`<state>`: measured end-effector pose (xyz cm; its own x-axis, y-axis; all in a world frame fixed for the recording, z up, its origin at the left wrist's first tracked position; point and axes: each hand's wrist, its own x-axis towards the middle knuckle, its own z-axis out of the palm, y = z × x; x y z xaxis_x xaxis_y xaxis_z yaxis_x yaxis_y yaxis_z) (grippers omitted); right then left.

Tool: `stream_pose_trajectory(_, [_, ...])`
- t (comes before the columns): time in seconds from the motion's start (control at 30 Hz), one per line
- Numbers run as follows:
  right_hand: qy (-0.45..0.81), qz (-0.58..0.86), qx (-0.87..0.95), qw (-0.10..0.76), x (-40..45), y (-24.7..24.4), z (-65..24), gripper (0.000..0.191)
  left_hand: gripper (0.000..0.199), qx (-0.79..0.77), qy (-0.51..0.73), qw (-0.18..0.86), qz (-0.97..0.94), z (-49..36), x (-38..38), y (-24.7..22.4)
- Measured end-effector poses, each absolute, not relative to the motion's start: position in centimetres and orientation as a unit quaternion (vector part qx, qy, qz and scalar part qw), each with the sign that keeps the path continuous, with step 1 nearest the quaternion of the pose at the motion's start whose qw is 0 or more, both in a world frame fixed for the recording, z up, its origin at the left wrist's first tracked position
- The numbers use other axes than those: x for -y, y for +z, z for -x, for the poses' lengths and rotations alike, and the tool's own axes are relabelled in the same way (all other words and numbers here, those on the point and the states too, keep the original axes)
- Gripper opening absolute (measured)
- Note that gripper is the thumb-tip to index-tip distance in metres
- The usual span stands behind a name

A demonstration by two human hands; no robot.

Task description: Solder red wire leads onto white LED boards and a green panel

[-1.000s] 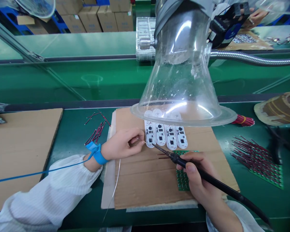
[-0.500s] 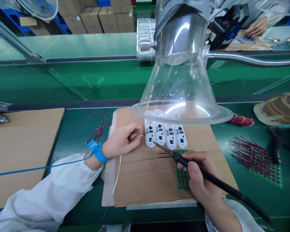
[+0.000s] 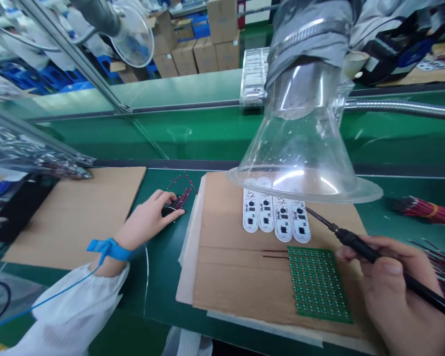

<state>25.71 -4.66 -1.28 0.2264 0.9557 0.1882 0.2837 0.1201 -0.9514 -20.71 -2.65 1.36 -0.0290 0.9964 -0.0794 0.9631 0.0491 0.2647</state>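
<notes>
My left hand (image 3: 150, 220) reaches over the dark red wires (image 3: 183, 198) left of the cardboard, thumb and forefinger apart. Thin solder wire (image 3: 147, 267) trails below the palm, and a short bright strand shows between the fingers. Whether the fingertips touch the red wires I cannot tell. My right hand (image 3: 393, 282) grips a black soldering iron (image 3: 356, 244), its tip at the right edge of the white circuit boards (image 3: 283, 222). These lie side by side, upper ends behind the clear hood. Below them rests a green perforated board (image 3: 319, 284), two dark red wires jutting from its left side.
A clear fume hood (image 3: 300, 158) hangs over the work. Under the boards lies a cardboard sheet (image 3: 237, 282); another cardboard sheet (image 3: 85, 217) is at left. A banded wire bundle (image 3: 430, 210) and more loose wires (image 3: 443, 269) are at right. Across the divider a co-worker's hand shows.
My left hand has moved left from the white boards to the red wires, the solder wire trailing with it. The iron has moved right, uncovering the green board. The view has swung left.
</notes>
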Motion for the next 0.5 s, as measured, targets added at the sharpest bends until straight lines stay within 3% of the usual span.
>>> stream_pose_trajectory(0.23, [0.362, 0.505, 0.606, 0.496, 6.2, -3.7, -23.4, 0.041, 0.025, -0.704, 0.071, 0.167, -0.687, 19.7, 1.7, 1.4])
stream_pose_trajectory(0.5, [0.306, 0.506, 0.605, 0.534, 3.5, -1.0, -25.7, 0.030, 0.031, -0.703, 0.149, 0.184, -0.670, 20.3, 1.1, 3.7])
